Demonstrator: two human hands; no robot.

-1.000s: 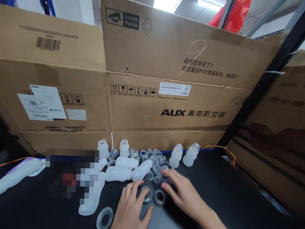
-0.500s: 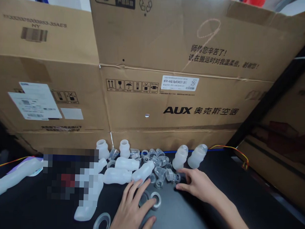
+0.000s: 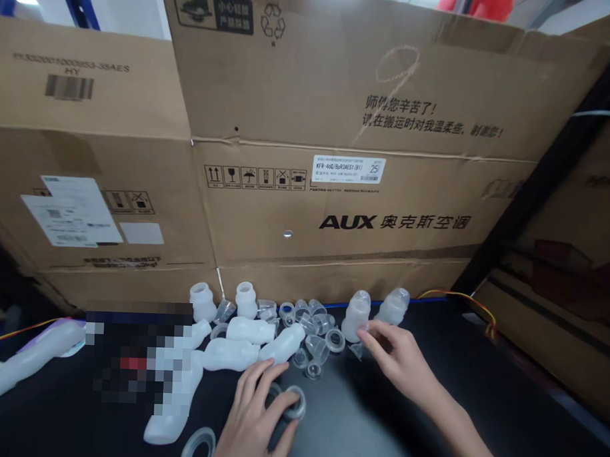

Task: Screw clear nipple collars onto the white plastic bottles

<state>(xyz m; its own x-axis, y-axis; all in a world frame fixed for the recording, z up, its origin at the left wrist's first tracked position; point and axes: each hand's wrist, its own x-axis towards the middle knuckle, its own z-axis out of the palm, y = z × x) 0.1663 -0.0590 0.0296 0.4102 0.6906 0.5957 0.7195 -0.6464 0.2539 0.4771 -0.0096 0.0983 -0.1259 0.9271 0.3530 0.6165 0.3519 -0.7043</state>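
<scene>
My left hand (image 3: 255, 420) lies near the bottom edge, thumb and fingers closed round a grey ring (image 3: 295, 403) on the black table (image 3: 428, 419). My right hand (image 3: 398, 358) reaches up to the right, fingertips touching an upright white bottle (image 3: 354, 315); a second capped bottle (image 3: 393, 305) stands beside it. Several white bottles lie on their sides, among them one (image 3: 283, 344) just above my left fingers. Small clear caps (image 3: 314, 322) are scattered between my hands. Another clear ring (image 3: 197, 446) lies to the left of my left hand.
Big brown cardboard boxes (image 3: 337, 156) wall off the table's far side. A blurred patch (image 3: 135, 356) covers the left middle. A long whitish bag (image 3: 25, 362) lies at far left. A dark post (image 3: 537, 183) and red-yellow wires (image 3: 463, 297) are at the right.
My right hand has moved up and away from the rings to the upright bottle. My left hand has curled round one grey ring. The view has shifted slightly.
</scene>
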